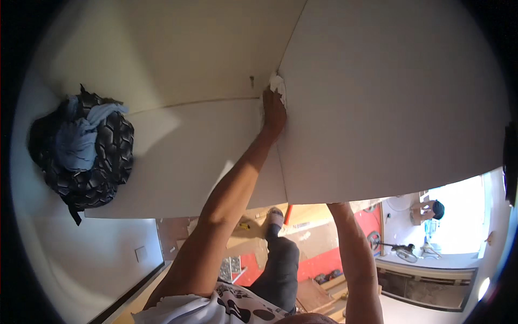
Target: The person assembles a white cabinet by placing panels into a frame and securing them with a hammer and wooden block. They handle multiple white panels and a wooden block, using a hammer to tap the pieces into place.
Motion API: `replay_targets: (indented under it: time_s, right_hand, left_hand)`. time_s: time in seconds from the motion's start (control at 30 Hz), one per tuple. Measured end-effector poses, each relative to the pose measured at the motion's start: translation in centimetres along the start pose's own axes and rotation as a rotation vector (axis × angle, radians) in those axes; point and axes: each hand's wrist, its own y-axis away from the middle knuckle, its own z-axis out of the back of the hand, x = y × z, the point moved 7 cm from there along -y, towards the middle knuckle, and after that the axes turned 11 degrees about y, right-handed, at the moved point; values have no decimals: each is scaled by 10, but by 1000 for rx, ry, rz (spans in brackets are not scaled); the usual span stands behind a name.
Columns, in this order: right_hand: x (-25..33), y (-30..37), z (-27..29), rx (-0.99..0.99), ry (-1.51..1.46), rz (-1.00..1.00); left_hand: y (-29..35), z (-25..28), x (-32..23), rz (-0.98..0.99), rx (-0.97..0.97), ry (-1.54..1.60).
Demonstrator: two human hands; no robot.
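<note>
My left hand (pixel 274 112) reaches up into the inner corner where two white panels meet. Its fingers close over a crumpled white wad (pixel 277 83), paper or cloth, pressed against the corner. The right-hand panel (pixel 388 108) is broad and flat, and a thin seam runs between it and the lower left panel (pixel 205 151). My right forearm (pixel 353 248) rises to the lower edge of the panels. Beyond the wrist, most of my right hand (pixel 339 207) is hidden by that edge, so its fingers do not show.
A black quilted bag (pixel 116 156) with a blue cloth (pixel 75 143) on it is at the left. A small metal fitting (pixel 252 81) sticks out near the corner. Far below are boards (pixel 313 297), red flooring (pixel 318 259) and my slippered foot (pixel 275 217). A bright window (pixel 458 216) stands at right.
</note>
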Motion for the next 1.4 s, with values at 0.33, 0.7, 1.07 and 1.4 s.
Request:
replay_targets:
  time_s: [0.33, 0.7, 1.07, 1.4]
  right_hand:
    - [25, -53, 8, 164, 126, -127]
    - [19, -41, 6, 81, 79, -67]
    - [25, -50, 5, 80, 44, -136]
    - [19, -41, -12, 317, 163, -254]
  left_hand:
    - [-105, -22, -245, -484, 46, 135]
    - [-199, -24, -355, -920, 17, -276]
    - [-58, 2, -431, -974, 113, 4]
    - [-60, -7, -421, -755, 9, 21]
